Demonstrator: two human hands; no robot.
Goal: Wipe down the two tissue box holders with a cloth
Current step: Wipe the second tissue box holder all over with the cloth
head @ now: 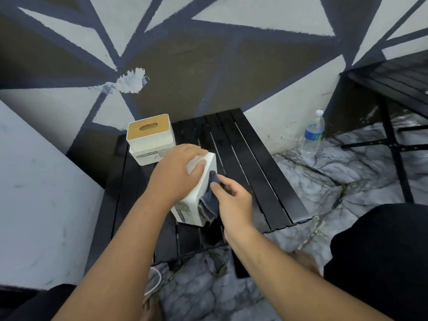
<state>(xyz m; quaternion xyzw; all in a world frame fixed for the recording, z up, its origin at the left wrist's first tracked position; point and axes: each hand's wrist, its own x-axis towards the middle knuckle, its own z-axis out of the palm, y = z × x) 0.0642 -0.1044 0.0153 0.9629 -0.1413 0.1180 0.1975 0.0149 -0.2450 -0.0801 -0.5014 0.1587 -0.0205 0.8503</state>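
Observation:
Two white tissue box holders rest on a low black slatted table (261, 167). The far holder (150, 141) stands upright at the table's back left, with a wooden lid and an oval slot. The near holder (203, 181) lies tipped over near the table's middle. My left hand (176, 172) grips its top from above. My right hand (231, 200) presses a dark blue cloth (210, 200) against the holder's right side face.
A plastic water bottle (313, 133) stands on the marble floor by the wall, right of the table. A second black table (393, 84) stands at the far right. A white cable (155, 283) lies on the floor near my left arm.

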